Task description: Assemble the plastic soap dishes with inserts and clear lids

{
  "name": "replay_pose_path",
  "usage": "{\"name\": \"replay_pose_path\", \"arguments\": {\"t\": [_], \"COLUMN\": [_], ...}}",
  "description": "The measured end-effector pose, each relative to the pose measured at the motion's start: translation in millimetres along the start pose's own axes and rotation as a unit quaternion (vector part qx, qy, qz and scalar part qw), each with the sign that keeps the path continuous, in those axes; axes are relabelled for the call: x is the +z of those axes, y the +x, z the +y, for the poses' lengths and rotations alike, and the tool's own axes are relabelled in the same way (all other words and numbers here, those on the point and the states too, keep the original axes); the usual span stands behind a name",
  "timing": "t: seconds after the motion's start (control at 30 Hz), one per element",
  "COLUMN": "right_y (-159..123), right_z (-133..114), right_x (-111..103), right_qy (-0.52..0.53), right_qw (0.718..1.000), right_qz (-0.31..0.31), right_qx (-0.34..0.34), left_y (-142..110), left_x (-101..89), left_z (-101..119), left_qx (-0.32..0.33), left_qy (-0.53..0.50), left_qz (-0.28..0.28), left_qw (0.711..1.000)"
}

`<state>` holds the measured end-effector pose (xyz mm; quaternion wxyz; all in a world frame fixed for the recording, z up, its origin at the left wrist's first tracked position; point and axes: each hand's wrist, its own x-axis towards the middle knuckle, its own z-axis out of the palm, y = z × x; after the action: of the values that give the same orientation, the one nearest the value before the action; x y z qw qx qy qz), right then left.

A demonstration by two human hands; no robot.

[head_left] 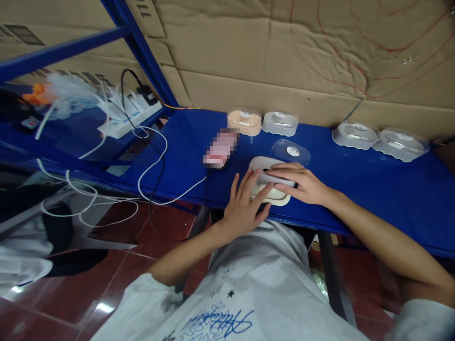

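A pale cream, rounded plastic box sits near the table's front edge, a grey-white oval piece tilted over it with a small dark spot on top. My right hand grips this piece, thumb on the near side and fingers on the far side. My left hand has its fingers spread and touching the box and the oval piece from the left. Fingers partly cover both parts, so how they join cannot be made out. Just behind lies a clear oval lid with a round white sticker.
A phone lies left of the box. Along the cardboard wall stand a peach case and several grey cases with clear lids. A power strip with white cables is on the left. The blue table ends at my lap.
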<state>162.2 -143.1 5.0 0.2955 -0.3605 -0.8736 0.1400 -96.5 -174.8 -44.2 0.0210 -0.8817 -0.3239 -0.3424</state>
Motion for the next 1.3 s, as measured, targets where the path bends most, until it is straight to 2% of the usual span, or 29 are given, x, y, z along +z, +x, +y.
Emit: {"name": "replay_pose_path", "arguments": {"t": [0.2,0.33,0.43,0.53,0.63,0.73,0.83,0.9,0.93,0.97,1.0,1.07,1.13,1.17,1.2,1.23,1.3], "right_y": [-3,-5,-6,-5,-3,-1,-2,-3,-5,-6,-7,-8,-7,-6,-4,-2,-1], "right_z": [24,38,38,26,4,-15,-20,-17,-15,-14,-14,-16,-20,-20,-19,-15,-2], "right_x": [-3,-5,-8,-12,-12,-8,-4,-4,-4,-4,-4,-3,-1,0,0,0,-3], "right_qy": [-0.026,-0.09,-0.127,-0.137,-0.108,-0.089,-0.113,-0.137,-0.148,-0.159,-0.168,-0.184,-0.188,-0.186,-0.182,-0.18,-0.187], "right_qw": [0.999,0.993,0.987,0.988,0.994,0.991,0.984,0.977,0.975,0.972,0.97,0.966,0.964,0.965,0.967,0.97,0.977], "right_qz": [0.018,0.0,-0.023,-0.009,-0.008,-0.033,-0.03,0.003,0.028,0.054,0.076,0.096,0.081,0.065,0.046,0.027,-0.001], "right_qx": [0.042,0.082,0.097,0.072,-0.017,-0.091,-0.137,-0.161,-0.166,-0.164,-0.16,-0.154,-0.167,-0.174,-0.174,-0.162,-0.104], "left_y": [3,3,4,4,3,0,-3,-2,-1,1,4,11,18,21,24,26,29], "left_x": [-4.2,-7.2,-8.7,-9.6,-9.3,-7.4,-5.5,-6.4,-8.1,-10.7,-14.2,-22.8,-31.2,-34.5,-37.0,-38.9,-41.5], "left_z": [0,-2,-3,-4,-5,-7,-8,-6,-4,-2,0,5,9,10,10,10,8], "left_qx": [0.023,0.063,0.071,0.061,0.038,-0.003,-0.043,-0.087,-0.122,-0.166,-0.217,-0.324,-0.415,-0.449,-0.476,-0.496,-0.515], "left_qy": [-0.013,-0.046,-0.067,-0.086,-0.104,-0.131,-0.183,-0.24,-0.289,-0.355,-0.435,-0.607,-0.718,-0.745,-0.759,-0.763,-0.761], "left_qz": [-0.033,-0.049,-0.065,-0.067,-0.035,0.033,0.086,0.14,0.175,0.205,0.222,0.19,0.1,0.066,0.048,0.046,0.08], "left_qw": [0.999,0.996,0.993,0.992,0.993,0.991,0.978,0.957,0.933,0.897,0.845,0.701,0.549,0.488,0.442,0.412,0.387]}}
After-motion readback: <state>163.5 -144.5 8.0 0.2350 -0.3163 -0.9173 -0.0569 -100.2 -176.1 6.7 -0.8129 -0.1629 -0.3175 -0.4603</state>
